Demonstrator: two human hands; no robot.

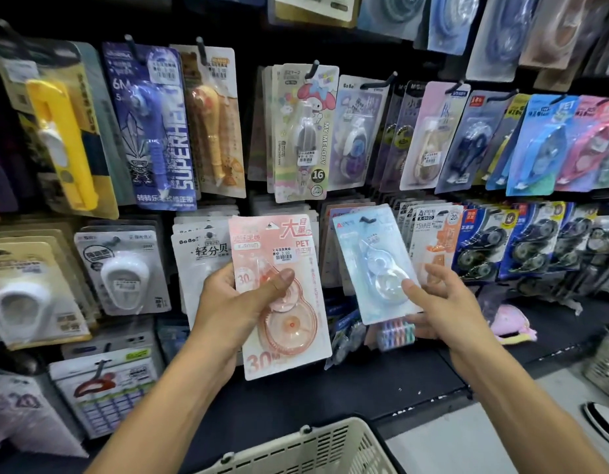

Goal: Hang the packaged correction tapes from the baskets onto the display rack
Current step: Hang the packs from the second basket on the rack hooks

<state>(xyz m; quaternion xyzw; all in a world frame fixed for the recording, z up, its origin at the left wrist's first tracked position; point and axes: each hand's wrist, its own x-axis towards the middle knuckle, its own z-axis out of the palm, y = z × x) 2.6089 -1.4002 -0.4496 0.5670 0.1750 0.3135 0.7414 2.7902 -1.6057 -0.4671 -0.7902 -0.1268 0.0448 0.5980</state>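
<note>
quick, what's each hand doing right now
Left hand: grips the pink correction tape pack.
Right hand: holds the light blue correction tape pack, whose hole is on a hook.

In your hands: one pink carded correction tape pack, one pale blue carded correction tape pack; below, one cream slotted plastic basket

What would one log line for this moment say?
left hand: holds pink pack | right hand: holds blue pack, hole at hook | basket: below
</note>
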